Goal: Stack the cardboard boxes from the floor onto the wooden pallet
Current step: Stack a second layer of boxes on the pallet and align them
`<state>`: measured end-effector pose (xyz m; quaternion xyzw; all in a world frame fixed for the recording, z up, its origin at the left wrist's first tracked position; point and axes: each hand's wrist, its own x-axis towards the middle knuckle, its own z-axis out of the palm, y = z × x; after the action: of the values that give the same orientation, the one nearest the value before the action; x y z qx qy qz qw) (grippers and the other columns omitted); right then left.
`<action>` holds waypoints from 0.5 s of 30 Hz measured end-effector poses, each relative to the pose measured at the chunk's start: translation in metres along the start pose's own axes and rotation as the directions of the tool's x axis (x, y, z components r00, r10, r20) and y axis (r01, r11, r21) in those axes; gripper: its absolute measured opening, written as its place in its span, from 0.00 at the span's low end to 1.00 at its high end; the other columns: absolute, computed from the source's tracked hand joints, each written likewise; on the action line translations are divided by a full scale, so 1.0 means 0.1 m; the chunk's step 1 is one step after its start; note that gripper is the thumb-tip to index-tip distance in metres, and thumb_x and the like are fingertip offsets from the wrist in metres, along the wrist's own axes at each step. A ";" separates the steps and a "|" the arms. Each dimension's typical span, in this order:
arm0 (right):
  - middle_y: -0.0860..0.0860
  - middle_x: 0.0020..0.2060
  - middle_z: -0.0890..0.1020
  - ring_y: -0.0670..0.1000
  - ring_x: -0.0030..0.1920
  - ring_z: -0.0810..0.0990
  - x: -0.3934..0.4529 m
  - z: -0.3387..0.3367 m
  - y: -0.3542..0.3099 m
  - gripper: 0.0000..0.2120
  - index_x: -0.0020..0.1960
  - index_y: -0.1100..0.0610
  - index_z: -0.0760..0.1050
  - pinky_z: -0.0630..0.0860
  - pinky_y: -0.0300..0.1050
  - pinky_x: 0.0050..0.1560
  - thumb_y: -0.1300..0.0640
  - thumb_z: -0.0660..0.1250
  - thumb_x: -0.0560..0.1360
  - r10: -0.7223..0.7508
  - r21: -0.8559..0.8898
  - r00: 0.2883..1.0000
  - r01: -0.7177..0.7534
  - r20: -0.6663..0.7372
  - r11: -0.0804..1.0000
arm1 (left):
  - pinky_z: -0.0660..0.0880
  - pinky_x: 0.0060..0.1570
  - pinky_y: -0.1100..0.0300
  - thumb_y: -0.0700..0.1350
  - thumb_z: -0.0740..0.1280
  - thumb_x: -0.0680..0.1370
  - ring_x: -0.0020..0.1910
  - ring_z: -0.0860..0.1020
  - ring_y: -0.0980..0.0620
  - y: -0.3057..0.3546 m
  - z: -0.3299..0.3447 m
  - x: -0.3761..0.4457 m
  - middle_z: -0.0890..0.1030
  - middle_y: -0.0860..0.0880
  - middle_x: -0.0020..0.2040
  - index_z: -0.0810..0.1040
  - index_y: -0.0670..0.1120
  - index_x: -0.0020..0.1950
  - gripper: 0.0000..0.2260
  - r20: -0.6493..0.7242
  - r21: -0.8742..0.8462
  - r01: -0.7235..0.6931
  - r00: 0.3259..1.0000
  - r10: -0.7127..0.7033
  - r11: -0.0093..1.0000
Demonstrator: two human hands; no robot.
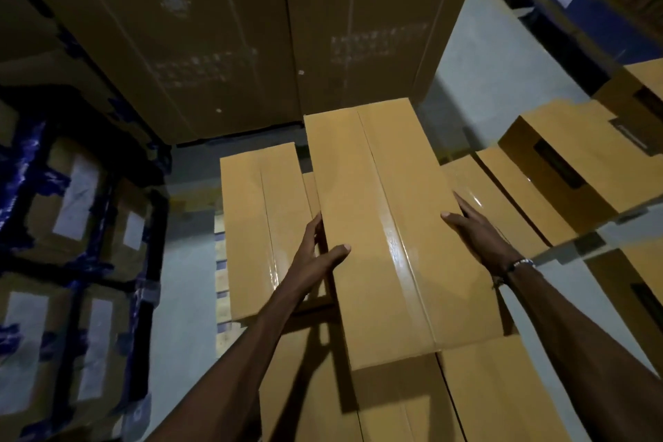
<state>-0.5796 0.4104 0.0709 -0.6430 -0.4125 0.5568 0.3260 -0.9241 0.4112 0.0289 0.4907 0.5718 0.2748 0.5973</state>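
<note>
Boxes everywhere in this dim aisle, and the one that matters is the long carton [387, 226] up top, lying on the stack with its taped seam running away from the camera. It looks slightly skewed against the lower box [262, 226] on its left, and its near end overhangs the boxes below — that's where trouble could start. A hard shove from one side would likely swing it further out of line, or tip the near end off the edge, since the glossy tape gives little grip. The pallet [223, 283] shows only as pale slats at the left edge of the stack, so how squarely the load sits on it is hard to judge in this light. Now the hands: left hand [315, 255] is on the carton's left edge, thumb laid flat over the top, fingers reaching down the side wall — clasping the edge rather than lying loose. Right hand [473, 230] comes in from the other side, fingers straight and spread along the right edge, pressing flat rather than curling round. Both forearms stretch forward and well apart, bracketing the carton between them. More boxes [559, 161] lie tumbled to the right, some apparently down on the grey floor [477, 82], waiting their turn.
</note>
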 end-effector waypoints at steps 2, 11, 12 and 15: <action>0.40 0.76 0.67 0.49 0.78 0.63 0.38 0.08 0.04 0.35 0.82 0.42 0.55 0.60 0.51 0.76 0.43 0.66 0.80 0.003 -0.023 1.000 -0.003 0.023 1.000 | 0.61 0.77 0.49 0.63 0.75 0.74 0.82 0.57 0.51 -0.15 -0.10 0.31 0.55 0.58 0.84 0.52 0.65 0.83 0.44 -0.005 0.060 0.017 1.000 -0.017 0.998; 0.50 0.82 0.56 0.54 0.80 0.57 1.58 0.37 0.64 0.33 0.84 0.46 0.49 0.56 0.47 0.71 0.53 0.61 0.84 0.078 -0.055 0.997 -0.078 0.014 0.995 | 0.43 0.80 0.35 0.77 0.68 0.66 0.84 0.40 0.49 -0.85 -0.35 1.46 0.43 0.57 0.86 0.53 0.65 0.83 0.50 -0.056 0.382 0.038 0.998 -0.018 0.923; 0.51 0.82 0.56 0.54 0.80 0.57 1.65 0.41 0.68 0.32 0.84 0.47 0.49 0.56 0.46 0.70 0.54 0.60 0.85 0.086 -0.057 0.996 -0.085 0.013 0.995 | 0.40 0.80 0.36 0.76 0.68 0.68 0.84 0.38 0.49 -0.91 -0.36 1.55 0.42 0.57 0.86 0.53 0.65 0.84 0.49 -0.063 0.417 0.037 0.998 -0.012 0.908; 0.47 0.80 0.58 0.49 0.78 0.58 1.86 0.47 0.83 0.32 0.84 0.48 0.49 0.56 0.45 0.69 0.55 0.60 0.85 0.096 -0.075 0.995 -0.095 0.012 0.993 | 0.35 0.79 0.38 0.76 0.68 0.70 0.83 0.35 0.49 -1.18 -0.39 1.74 0.39 0.57 0.85 0.55 0.66 0.83 0.46 -0.092 0.463 0.035 0.996 0.009 0.885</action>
<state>-0.6047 0.5374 -0.0927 -0.6695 -0.4042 0.5610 0.2714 -0.9545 0.5328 -0.1436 0.6024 0.6509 0.1481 0.4377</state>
